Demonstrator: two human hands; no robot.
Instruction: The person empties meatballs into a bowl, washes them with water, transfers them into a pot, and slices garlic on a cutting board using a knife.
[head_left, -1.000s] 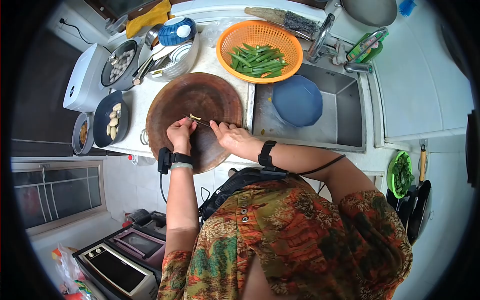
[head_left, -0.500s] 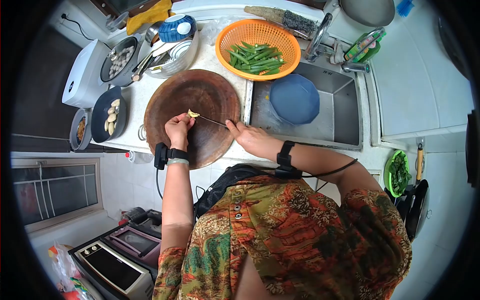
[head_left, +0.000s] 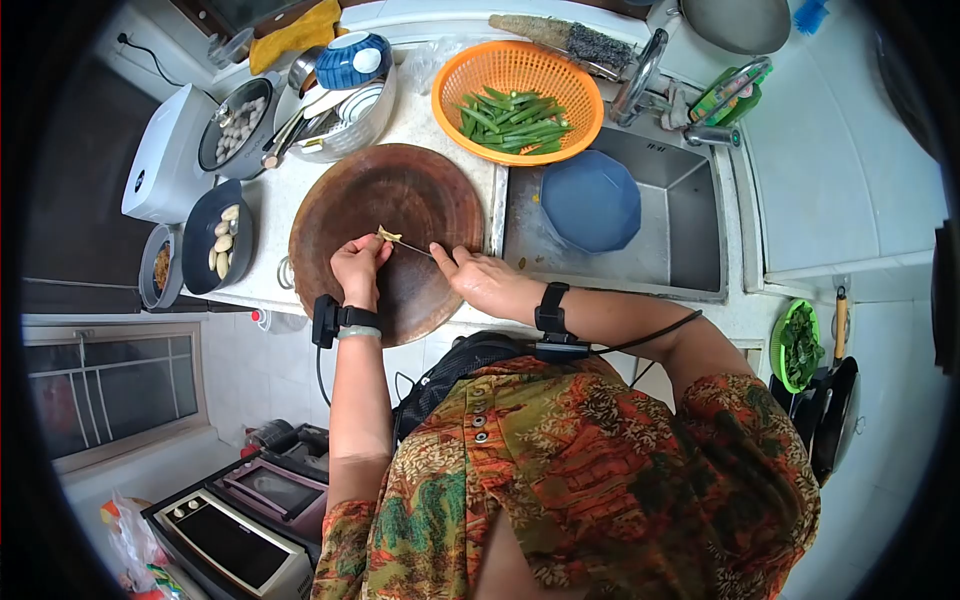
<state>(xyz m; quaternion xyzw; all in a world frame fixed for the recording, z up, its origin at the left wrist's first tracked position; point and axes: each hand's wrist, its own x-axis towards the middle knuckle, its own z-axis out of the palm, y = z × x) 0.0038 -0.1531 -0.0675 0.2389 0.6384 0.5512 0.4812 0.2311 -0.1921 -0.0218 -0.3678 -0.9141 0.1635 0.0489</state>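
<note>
Pale counter point(head_left: 272, 205) — green pods point(head_left: 515, 122) in orange basket point(head_left: 585, 80), knife point(head_left: 415, 249) over board point(head_left: 425, 190)

Kitchen, a home's by its look; steel sink point(head_left: 685, 240) and tap point(head_left: 640, 75) let into pale counter point(head_left: 272, 230); orange colander point(head_left: 587, 105) of green pods point(head_left: 515, 122) beside the sink; round wooden board point(head_left: 420, 190); blue bowl point(head_left: 348, 62) atop crockery point(head_left: 360, 106); grey pan point(head_left: 740, 22), upper right; oven-like appliance point(head_left: 235, 543), lower left.

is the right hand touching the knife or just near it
Touching: the head view shows the right hand gripping the knife, its handle hidden in the hand and its thin blade emerging beside the fingers.
</note>
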